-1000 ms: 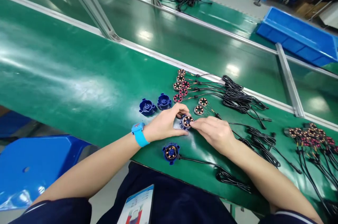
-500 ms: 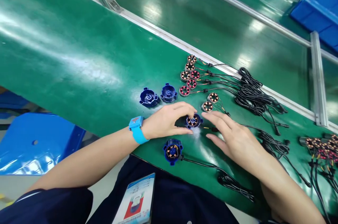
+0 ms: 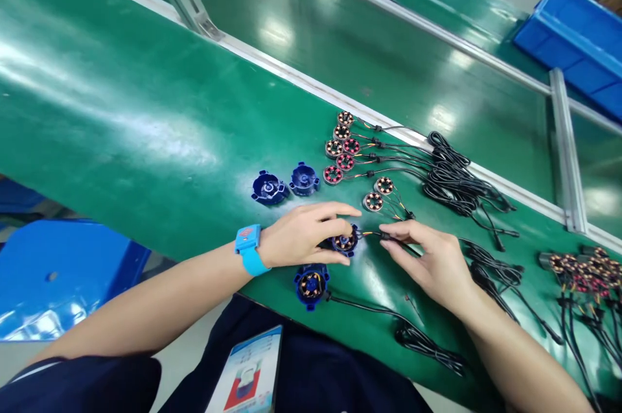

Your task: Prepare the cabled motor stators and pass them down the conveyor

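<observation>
Nearest the edge of the green bench (image 3: 146,108), one blue lugged housing (image 3: 310,304) is already bearing a copper-wound stator (image 3: 311,284), its cable leading to a bundle (image 3: 427,345). Just beyond, the left hand (image 3: 304,231) is curling half closed about a second housing (image 3: 356,247), a fingertip lying over the stator (image 3: 344,243) seated inside. The right hand (image 3: 437,264) is pinching the black cable (image 3: 407,247) between thumb and fingertips; coloured wires (image 3: 368,233) are spanning the gap to the housing, so this unit appears unfinished. Nothing is visibly blocking the work, though slack cables (image 3: 490,267) are crowding the right hand's outer side, and a stator heap (image 3: 586,270) is lying farther right. Farther on, two housings (image 3: 268,187) are showing bare interiors, seemingly unstarted; two loose stators (image 3: 373,201), then six clustered ones (image 3: 334,148), are remaining outside any housing. Past the metal rail (image 3: 466,50), a blue crate (image 3: 573,43) is standing.
</observation>
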Available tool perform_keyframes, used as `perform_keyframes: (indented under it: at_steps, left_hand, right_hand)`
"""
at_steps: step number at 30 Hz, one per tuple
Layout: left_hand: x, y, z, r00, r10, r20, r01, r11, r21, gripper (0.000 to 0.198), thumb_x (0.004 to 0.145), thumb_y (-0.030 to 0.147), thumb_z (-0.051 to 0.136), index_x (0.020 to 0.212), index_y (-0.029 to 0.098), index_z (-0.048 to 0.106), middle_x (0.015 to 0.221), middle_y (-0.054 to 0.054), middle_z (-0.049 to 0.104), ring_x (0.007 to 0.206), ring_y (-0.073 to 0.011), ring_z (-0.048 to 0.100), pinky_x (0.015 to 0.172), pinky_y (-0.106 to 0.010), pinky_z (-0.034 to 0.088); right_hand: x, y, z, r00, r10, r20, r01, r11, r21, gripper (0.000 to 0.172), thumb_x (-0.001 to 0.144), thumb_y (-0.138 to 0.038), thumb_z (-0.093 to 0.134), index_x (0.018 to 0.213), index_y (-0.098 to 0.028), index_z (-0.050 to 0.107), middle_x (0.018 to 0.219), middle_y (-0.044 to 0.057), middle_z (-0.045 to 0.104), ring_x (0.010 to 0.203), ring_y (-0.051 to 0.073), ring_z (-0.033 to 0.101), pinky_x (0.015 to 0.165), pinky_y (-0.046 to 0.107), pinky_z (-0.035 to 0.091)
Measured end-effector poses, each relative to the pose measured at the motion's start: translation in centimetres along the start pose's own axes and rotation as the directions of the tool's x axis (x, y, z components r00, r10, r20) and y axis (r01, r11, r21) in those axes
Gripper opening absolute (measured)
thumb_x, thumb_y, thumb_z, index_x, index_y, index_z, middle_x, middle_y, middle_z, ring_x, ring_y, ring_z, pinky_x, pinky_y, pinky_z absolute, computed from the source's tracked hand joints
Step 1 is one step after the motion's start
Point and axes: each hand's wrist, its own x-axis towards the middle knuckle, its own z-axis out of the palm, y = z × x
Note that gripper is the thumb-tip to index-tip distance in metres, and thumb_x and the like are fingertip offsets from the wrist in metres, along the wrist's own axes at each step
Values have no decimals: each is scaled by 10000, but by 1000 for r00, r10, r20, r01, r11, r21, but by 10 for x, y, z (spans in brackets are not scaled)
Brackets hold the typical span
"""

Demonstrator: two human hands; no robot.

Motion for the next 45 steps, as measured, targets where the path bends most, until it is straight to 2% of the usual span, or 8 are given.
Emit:
perform_keyframes:
  at_steps: [5, 10, 19, 25, 29, 33, 39, 45]
  left_hand:
    - [-1, 1, 5, 997, 55, 59, -54, 998, -22, 227, 954, 420, 621, 1064, 227, 666, 1202, -82, 651, 932, -180, 675, 841, -293, 560]
    - [-2, 3, 11, 999, 35, -34, -27, 977, 214, 445, 953, 615, 512, 1054, 207, 657, 1025, -69, 628, 706, -143, 589, 627, -271, 484]
    - [4, 13, 17, 982, 61, -177, 18, 910, 415, 690, 872, 823, 341, 782, 171, 546, 687, 11, 434, 541, -126, 403, 480, -283, 297]
    - [5, 13, 18, 981, 31, -193, 56, 901, 429, 697, 885, 825, 279, 762, 177, 504, 683, 11, 429, 531, -126, 401, 468, -281, 298]
    - [5, 14, 19, 985, 10, -175, 70, 892, 446, 702, 875, 835, 270, 781, 178, 496, 700, 11, 442, 536, -129, 418, 476, -276, 324]
    - [4, 16, 19, 983, -11, -186, 94, 889, 449, 668, 856, 844, 344, 782, 191, 465, 720, 13, 447, 554, -134, 455, 492, -274, 344]
    - [0, 17, 22, 980, -80, -181, 153, 886, 438, 455, 858, 612, 656, 814, 212, 442, 767, 28, 459, 573, -131, 485, 518, -264, 374]
    - [1, 11, 28, 975, -90, -205, 168, 901, 400, 329, 801, 374, 721, 799, 222, 429, 773, 39, 439, 587, -126, 461, 554, -259, 393]
  right_hand:
    - [2, 0, 11, 997, -5, -82, 7, 1000, 20, 163, 902, -247, 690, 1060, -245, 731, 913, 17, 775, 758, 167, 738, 737, 293, 638]
    - [0, 0, 20, 990, 12, -143, -3, 998, 63, 170, 893, -255, 704, 1060, -223, 698, 902, 11, 770, 733, 145, 739, 735, 265, 646]
    - [-7, -11, 39, 976, 184, 115, -215, 890, 403, 149, 970, -322, 604, 1063, -225, 539, 794, -5, 751, 718, 153, 745, 693, 266, 614]
    - [-11, -8, 50, 988, 116, 106, -149, 899, 412, 88, 993, -283, 569, 1045, -218, 542, 823, 3, 758, 666, 117, 720, 684, 233, 583]
    - [-10, -5, 55, 999, 26, 26, -32, 960, 277, 89, 1008, -285, 544, 1051, -209, 558, 807, 1, 748, 636, 119, 711, 636, 220, 572]
    - [-10, -3, 58, 964, -245, -104, 238, 968, -80, 108, 1029, -252, 499, 1033, -181, 581, 819, 34, 749, 642, 131, 712, 589, 215, 553]
    - [-15, -11, 59, 862, -505, 52, 418, 648, -636, 233, 979, -80, 453, 1163, -35, 590, 843, 121, 721, 631, 186, 676, 506, 294, 503]
    - [-18, -20, 65, 853, -489, 180, 433, 474, -767, 309, 922, 15, 418, 1185, 3, 579, 751, 91, 665, 582, 177, 636, 454, 290, 463]
